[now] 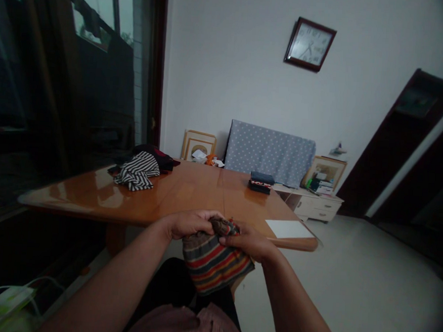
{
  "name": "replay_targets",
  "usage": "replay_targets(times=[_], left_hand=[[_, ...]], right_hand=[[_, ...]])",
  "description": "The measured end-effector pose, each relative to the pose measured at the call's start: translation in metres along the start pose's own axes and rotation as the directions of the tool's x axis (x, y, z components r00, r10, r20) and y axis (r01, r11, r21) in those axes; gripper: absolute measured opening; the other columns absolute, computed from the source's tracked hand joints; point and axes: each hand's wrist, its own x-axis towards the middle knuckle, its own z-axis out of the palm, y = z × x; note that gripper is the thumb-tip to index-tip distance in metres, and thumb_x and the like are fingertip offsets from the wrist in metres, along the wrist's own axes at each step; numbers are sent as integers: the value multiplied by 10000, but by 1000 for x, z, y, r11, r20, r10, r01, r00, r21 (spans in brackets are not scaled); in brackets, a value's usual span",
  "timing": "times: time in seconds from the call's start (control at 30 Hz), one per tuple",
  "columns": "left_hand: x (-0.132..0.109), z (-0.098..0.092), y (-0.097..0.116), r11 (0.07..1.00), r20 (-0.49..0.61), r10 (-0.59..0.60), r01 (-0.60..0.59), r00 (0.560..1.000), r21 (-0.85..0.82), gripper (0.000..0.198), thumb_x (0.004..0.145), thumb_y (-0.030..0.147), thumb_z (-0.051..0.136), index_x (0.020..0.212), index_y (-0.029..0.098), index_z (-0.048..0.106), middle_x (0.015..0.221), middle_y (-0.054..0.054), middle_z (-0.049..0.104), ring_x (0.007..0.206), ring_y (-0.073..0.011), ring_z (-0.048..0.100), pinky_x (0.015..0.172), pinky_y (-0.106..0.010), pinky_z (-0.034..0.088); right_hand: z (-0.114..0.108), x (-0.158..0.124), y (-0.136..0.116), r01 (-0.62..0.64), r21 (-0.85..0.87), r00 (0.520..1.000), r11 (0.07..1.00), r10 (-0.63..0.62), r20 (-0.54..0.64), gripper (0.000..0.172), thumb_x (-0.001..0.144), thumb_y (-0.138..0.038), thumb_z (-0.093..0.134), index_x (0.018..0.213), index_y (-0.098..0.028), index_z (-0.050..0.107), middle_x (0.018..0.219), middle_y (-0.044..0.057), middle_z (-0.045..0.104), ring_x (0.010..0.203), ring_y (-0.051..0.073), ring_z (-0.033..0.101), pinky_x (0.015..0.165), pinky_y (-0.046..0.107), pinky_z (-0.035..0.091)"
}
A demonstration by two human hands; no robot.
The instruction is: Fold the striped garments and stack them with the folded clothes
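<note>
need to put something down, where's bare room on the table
Bare wooden table shows between the zebra-striped cloth and the folded fabric stack, and left of the cloth; a smaller patch separates that stack from the white sheet. It's crowded at the back left, where dark clothing bunches behind the cloth.

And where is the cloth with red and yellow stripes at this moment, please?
In the head view, the striped cloth is at lower centre, held by the left hand and the right hand, near the table's near edge.
</note>
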Motion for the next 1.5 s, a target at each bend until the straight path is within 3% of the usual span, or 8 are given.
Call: replay_targets(times=[0.17,0.33,0.47,0.57,0.67,1.03,1.2,1.5], left_hand=[[5,-11,-7,988,-161,71,-91,984,-124,260,814,177,731,1068,149,690,1054,-115,737,898,-213,703,778,-267,509],[13,-24,-18,894,-458,41,-238,888,-381,356,865,474,693,1056,174,673,1015,-94,745,873,-230,716,837,-353,531],[15,-18,-33,795,-325,-44,-164,945,-584,568,906,657,513,1162,173,664,1055,-130,754,994,-289,712,907,-421,516],[16,-4,-42,744,-153,-31,-79,988,-663,717,893,742,425,1205,140,660,1114,-177,742,1115,-323,675,968,-435,486],[16,6,-42,723,-92,5,-67,996,-687,800,872,789,386,1228,124,651,1141,-194,733,1162,-338,653,1004,-452,463],[14,12,-28,788,-204,84,-191,975,-586,622,882,691,529,1182,170,686,1126,-145,748,1151,-316,660,1006,-448,475],[20,10,-38,864,-362,84,-249,928,-438,337,817,324,747,1093,133,713,1032,-133,768,991,-286,720,945,-413,518],[31,15,-45,894,-503,275,-411,820,-181,383,781,356,801,1063,143,654,1068,-124,739,930,-255,716,894,-392,534]], right_hand=[[-3,4,8,-46,196,987,980,75,-143,326,708,-348,798,974,-169,737,890,12,762,732,156,688,754,280,525],[-4,4,-2,21,395,961,919,90,-261,405,677,-289,802,1056,-175,711,904,45,777,743,209,726,761,344,567],[-8,9,-1,74,540,954,838,98,-284,450,730,-294,744,1156,-170,668,1043,95,773,925,286,746,874,458,571],[-13,15,9,14,586,931,810,202,-303,376,768,-316,700,1103,-147,677,1003,119,779,936,303,749,895,483,569],[-17,18,21,-65,590,909,804,291,-297,318,787,-325,668,1035,-127,693,942,130,784,896,294,757,884,465,578],[-24,14,48,-62,705,922,707,311,-231,292,813,-282,629,1055,-142,712,998,105,784,933,267,753,977,447,540],[-25,10,57,15,642,937,767,213,-276,291,762,-239,676,1044,-178,716,998,77,787,933,276,749,970,463,543],[-15,10,51,155,518,937,841,42,-348,424,709,-251,782,1117,-186,687,1065,76,771,938,276,736,934,447,547]])
